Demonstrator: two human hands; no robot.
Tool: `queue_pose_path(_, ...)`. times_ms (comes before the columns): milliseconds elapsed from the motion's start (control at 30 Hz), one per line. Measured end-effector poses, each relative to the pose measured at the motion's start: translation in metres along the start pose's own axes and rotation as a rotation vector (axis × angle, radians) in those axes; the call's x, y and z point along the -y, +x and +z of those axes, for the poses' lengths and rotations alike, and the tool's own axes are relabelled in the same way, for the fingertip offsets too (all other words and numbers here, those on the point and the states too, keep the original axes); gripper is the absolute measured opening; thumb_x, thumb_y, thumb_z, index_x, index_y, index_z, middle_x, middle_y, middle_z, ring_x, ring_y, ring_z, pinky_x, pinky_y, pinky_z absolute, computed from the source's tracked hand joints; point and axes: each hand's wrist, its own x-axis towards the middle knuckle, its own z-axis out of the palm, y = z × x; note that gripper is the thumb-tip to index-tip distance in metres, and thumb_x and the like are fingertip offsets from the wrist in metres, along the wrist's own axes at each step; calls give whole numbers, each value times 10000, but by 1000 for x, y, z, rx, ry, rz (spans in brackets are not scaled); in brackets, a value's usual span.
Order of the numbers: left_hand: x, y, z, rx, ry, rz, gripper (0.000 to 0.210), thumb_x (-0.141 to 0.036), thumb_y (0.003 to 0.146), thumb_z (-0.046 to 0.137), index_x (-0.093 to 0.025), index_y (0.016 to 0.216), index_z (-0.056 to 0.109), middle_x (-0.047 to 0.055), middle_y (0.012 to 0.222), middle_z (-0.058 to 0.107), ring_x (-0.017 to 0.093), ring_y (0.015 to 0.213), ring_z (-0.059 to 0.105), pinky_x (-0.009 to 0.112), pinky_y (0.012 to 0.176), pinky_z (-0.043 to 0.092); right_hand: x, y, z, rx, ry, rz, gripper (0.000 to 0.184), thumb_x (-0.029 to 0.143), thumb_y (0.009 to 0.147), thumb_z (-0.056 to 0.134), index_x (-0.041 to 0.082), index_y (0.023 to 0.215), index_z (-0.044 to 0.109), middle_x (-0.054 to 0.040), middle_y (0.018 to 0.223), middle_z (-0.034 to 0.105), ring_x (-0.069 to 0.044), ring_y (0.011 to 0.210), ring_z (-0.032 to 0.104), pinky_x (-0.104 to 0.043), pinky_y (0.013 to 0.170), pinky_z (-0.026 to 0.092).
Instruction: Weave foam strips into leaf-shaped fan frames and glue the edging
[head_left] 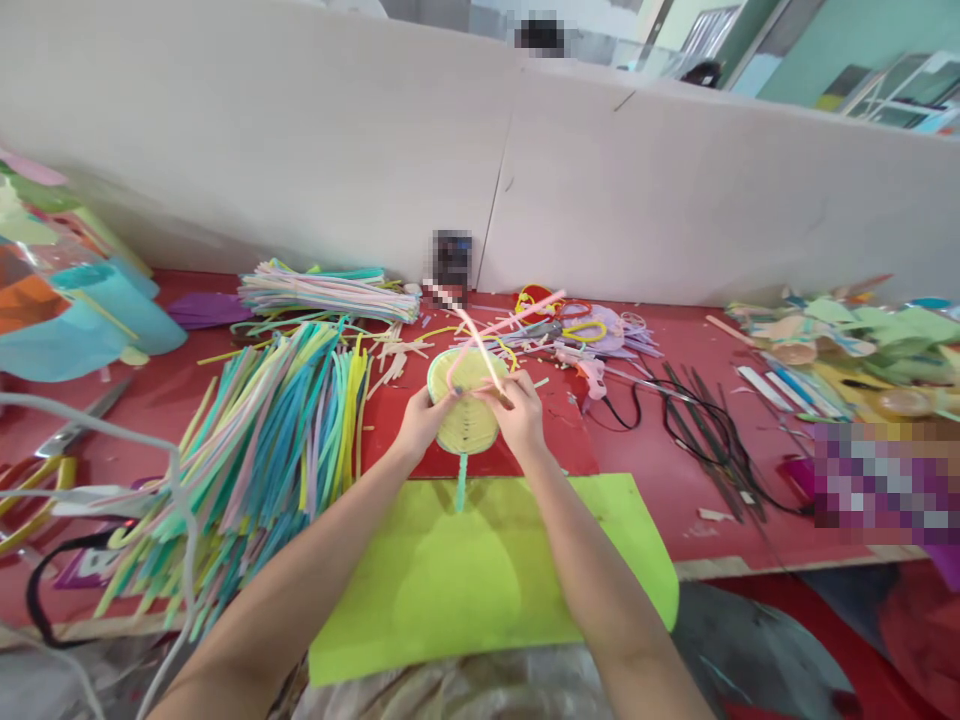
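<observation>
My left hand and my right hand are both closed in a pinch over a round yellow disc. Between the fingers are pink pipe cleaners: a darker length rises from my left fingertips to the upper right, and a paler length leans from my right fingertips to the upper left. They cross above the disc. Whether they are joined near the fingers, I cannot tell. A short green pipe cleaner stem sticks out below the disc, over a lime-green sheet at the table's front.
Bundles of coloured pipe cleaners spread left, near large scissors and white cables. A pink glue gun lies right of the disc, its black cord looping over dark rods. A pale partition stands behind.
</observation>
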Motion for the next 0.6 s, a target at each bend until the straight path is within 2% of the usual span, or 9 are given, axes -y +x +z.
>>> queue_pose_path(100, 0, 2, -1, -19, -29, -6, 510, -475, 637, 702, -110, 989, 641, 98, 918, 705, 236, 822, 653, 338, 732, 520, -7, 3, -6, 9, 7, -25, 209, 335, 797, 628, 228, 972, 664, -39, 864, 516, -151, 779, 563, -270, 705, 490)
queue_pose_path(233, 3, 4, 0, -25, -76, -27, 503, -480, 625, 712, -121, 971, 650, 96, 902, 708, 240, 819, 661, 358, 750, 523, -11, 3, -12, 29, -20, -61, 125, 314, 820, 601, 204, 813, 660, -31, 823, 508, -134, 729, 546, -256, 666, 469)
queue_pose_path(333, 8, 8, -1, -82, -141, -33, 494, -510, 670, 668, -130, 985, 647, 101, 914, 706, 241, 837, 664, 367, 765, 524, -15, 8, -15, -81, -61, -17, 157, 329, 837, 574, 195, 788, 640, -28, 794, 513, -129, 690, 524, -253, 637, 451)
queue_pose_path(433, 13, 15, -8, -215, -193, -13, 477, -505, 709, 636, -138, 1013, 640, 115, 1005, 690, 237, 903, 658, 358, 806, 515, -32, 27, -20, -222, -138, 66, 218, 377, 836, 563, 175, 815, 644, -38, 789, 538, -134, 671, 506, -266, 651, 442)
queue_pose_path(500, 14, 20, -14, -286, -224, 8, 462, -481, 726, 630, -147, 1045, 631, 119, 1088, 665, 227, 955, 646, 342, 839, 506, -50, 42, -25, -176, -203, 105, 266, 414, 825, 563, 167, 823, 662, -52, 787, 573, -152, 695, 519, -283, 681, 440)
queue_pose_path(600, 15, 26, -22, -346, -261, 23, 441, -451, 745, 623, -150, 1067, 626, 119, 1148, 641, 214, 1009, 629, 320, 878, 492, -73, 53, -34, 15, -258, 182, 320, 442, 812, 561, 150, 842, 690, -61, 763, 635, -178, 720, 553, -297, 708, 435)
